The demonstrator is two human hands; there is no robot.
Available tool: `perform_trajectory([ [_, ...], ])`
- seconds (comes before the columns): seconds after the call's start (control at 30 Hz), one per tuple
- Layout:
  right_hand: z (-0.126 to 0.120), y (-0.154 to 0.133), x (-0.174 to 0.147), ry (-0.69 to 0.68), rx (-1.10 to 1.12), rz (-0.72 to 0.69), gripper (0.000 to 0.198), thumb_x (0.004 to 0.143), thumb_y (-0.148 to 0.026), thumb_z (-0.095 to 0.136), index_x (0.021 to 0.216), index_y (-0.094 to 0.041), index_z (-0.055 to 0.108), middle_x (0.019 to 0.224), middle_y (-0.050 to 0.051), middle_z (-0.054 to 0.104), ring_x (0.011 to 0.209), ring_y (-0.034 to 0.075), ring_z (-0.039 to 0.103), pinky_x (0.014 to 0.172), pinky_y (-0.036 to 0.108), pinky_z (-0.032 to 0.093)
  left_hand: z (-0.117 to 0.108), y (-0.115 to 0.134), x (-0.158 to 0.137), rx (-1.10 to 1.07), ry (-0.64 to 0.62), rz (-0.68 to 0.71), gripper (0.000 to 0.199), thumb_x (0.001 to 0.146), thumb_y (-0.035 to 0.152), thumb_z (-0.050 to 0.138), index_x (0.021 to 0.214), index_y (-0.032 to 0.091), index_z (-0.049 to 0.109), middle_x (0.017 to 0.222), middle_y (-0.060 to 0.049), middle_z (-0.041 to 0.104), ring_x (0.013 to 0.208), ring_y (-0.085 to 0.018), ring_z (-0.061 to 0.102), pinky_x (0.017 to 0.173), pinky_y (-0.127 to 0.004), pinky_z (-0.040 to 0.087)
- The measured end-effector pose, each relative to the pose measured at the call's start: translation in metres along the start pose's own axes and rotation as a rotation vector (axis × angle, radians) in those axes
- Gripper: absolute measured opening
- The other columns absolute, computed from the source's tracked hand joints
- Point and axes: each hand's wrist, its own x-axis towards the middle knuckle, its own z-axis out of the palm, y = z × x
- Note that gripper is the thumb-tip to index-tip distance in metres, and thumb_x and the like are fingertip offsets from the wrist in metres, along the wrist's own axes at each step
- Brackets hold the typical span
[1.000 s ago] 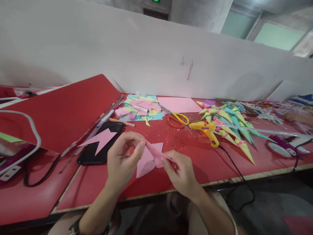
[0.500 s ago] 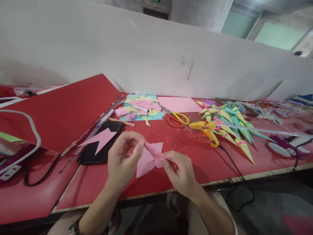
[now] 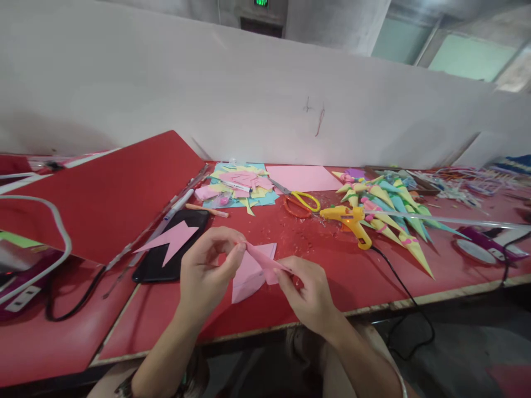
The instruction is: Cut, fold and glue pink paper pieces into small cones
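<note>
While your left hand [image 3: 207, 271] and right hand [image 3: 310, 293] clamp pink paper [image 3: 261, 258] between fingers [image 3: 231, 234], paper cones [image 3: 399, 203] lie before a tray [image 3: 430, 188] holding plastic [image 3: 405, 178].

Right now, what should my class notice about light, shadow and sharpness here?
Head view: soft light, with broad, faint shadows on the long white partition; head view: the small, lit green sign at the top edge has blurred lettering; head view: the folded pink paper looks slightly soft, and the thin pale strips towards the right blur together.
</note>
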Motion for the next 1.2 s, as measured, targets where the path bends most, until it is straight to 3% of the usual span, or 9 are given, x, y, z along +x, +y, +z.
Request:
perform_trajectory([
  [0.13,0.002,0.001,0.001,0.032,-0.021,0.036,0.017,0.085,-0.017,0.043,0.074,-0.019,0.056,0.063,0.0,0.061,0.058,0.011,0.055,0.056,0.02,0.041,-0.004,0.0,0.002,0.052,-0.069,0.008,0.006,0.076,0.018,0.052,0.072,0.019,0.055,0.061,0.005,0.053,0.04,-0.005,0.04,0.037,-0.018,0.034],
  [0.33,0.001,0.006,0.001,0.107,-0.019,0.111,0.014,0.085,-0.018,0.044,0.079,-0.019,0.057,0.065,0.001,0.062,0.06,0.012,0.057,0.057,0.02,0.043,-0.013,-0.001,0.008,0.098,-0.257,0.152,0.011,0.076,0.012,0.051,0.068,0.019,0.053,0.068,0.002,0.054,0.062,-0.01,0.051,0.055,-0.02,0.042],
  [0.67,-0.003,0.011,0.003,0.108,-0.001,0.123,0.012,0.084,-0.018,0.046,0.078,-0.018,0.056,0.066,0.0,0.061,0.061,0.012,0.056,0.059,0.02,0.042,-0.011,-0.001,0.004,0.079,-0.294,0.317,0.017,0.072,0.003,0.052,0.068,0.02,0.052,0.059,0.004,0.049,0.055,-0.009,0.046,0.051,-0.021,0.038],
  [0.83,-0.008,0.017,0.008,0.199,-0.038,0.208,0.02,0.084,-0.022,0.045,0.065,-0.019,0.047,0.057,-0.004,0.045,0.055,0.01,0.044,0.054,0.02,0.036,-0.013,0.001,0.006,0.014,-0.208,0.368,0.018,0.072,0.004,0.053,0.063,0.02,0.053,0.068,0.002,0.048,0.063,-0.009,0.047,0.054,-0.02,0.04],
  [0.97,-0.007,0.013,0.009,0.196,0.027,0.233,0.022,0.084,-0.024,0.046,0.062,-0.019,0.043,0.057,-0.005,0.041,0.055,0.009,0.04,0.054,0.02,0.033,-0.01,-0.004,0.007,0.026,-0.109,0.183,0.012,0.073,0.011,0.053,0.08,0.021,0.054,0.066,0.004,0.047,0.06,-0.009,0.046,0.054,-0.02,0.04],
  [1.1,0.0,0.006,0.008,0.096,0.159,0.325,0.028,0.081,-0.027,0.048,0.057,-0.02,0.037,0.053,-0.006,0.036,0.051,0.008,0.037,0.051,0.02,0.031,0.001,-0.007,0.005,-0.02,-0.231,-0.121,0.01,0.074,0.019,0.052,0.085,0.019,0.054,0.065,0.004,0.048,0.051,-0.008,0.043,0.045,-0.018,0.036],
  [1.2,0.004,0.003,0.007,0.064,0.223,0.39,0.03,0.08,-0.029,0.048,0.056,-0.02,0.034,0.052,-0.006,0.035,0.049,0.008,0.035,0.05,0.02,0.03,0.007,-0.006,0.002,-0.065,-0.291,-0.212,0.005,0.075,0.023,0.052,0.077,0.018,0.054,0.059,0.005,0.046,0.048,-0.007,0.04,0.043,-0.018,0.034],
])
